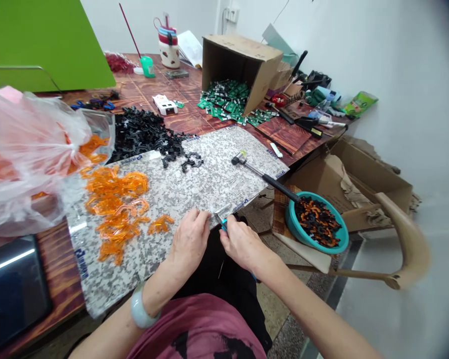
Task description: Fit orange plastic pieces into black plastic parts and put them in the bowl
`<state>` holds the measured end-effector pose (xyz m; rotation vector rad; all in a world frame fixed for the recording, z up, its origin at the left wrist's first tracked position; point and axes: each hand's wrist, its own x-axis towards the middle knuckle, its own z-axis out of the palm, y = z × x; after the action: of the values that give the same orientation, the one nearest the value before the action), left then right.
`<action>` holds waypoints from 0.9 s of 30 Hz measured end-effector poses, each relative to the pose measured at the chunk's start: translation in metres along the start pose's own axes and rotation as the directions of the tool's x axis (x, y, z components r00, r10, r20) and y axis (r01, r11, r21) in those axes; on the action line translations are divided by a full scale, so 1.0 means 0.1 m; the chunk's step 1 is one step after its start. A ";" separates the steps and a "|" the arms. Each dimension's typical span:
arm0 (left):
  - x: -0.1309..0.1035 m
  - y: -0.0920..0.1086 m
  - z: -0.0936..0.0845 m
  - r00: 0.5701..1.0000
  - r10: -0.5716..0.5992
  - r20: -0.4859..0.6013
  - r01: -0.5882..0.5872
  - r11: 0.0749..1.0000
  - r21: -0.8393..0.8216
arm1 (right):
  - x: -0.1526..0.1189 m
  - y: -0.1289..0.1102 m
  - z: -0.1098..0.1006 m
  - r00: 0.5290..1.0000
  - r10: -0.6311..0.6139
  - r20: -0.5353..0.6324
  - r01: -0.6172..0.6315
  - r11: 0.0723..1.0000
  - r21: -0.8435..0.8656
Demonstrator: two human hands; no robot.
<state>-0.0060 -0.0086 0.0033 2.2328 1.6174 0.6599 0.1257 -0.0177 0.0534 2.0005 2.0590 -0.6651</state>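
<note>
Right hand (245, 244) closed round a small tool (224, 224), its blue handle showing between thumb and curled fingers; left hand (189, 239) just beside it, thumb and fingertips bunched together; cannot tell whether anything is pinched there, too small to make out. Both hands at the near edge of a speckled board (209, 159); left forearm slants up from lower left, a pale bangle (142, 309) at the wrist; right forearm slants up from lower right, bare; the two meet in a wedge above the lap, backs of the hands uppermost.

Tool's long axis runs obliquely, metal end pointing away and leftward, toward the left fingertips; the handle end runs back into the right palm, mostly hidden; the metal end stands out ahead of the right grip, in the gap between the hands.

Left of the grip, a small cluster of orange pieces (160, 224); farther left, a larger orange heap (115, 199); beyond that, a black heap (142, 132). Ahead and right of the grip, a hammer (260, 172), head on the board, handle reaching over a teal bowl (290, 219); in the bowl, mixed black and orange parts (318, 222), right of the right hand.
</note>
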 end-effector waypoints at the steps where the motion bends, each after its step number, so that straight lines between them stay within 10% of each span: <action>1: 0.00 0.00 0.00 1.000 -0.001 0.004 0.001 1.000 -0.010 | 0.00 -0.01 0.00 1.000 0.005 0.001 -0.005 1.000 -0.012; 27: 0.07 -0.06 -0.03 0.998 0.032 -0.048 -0.032 0.999 -0.003 | -0.07 -0.01 0.18 0.992 0.025 -0.123 -0.019 0.999 0.049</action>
<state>-0.0103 -0.0003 0.0041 2.2610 1.6049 0.7299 0.1226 -0.0318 0.0411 2.1387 2.1041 -0.6067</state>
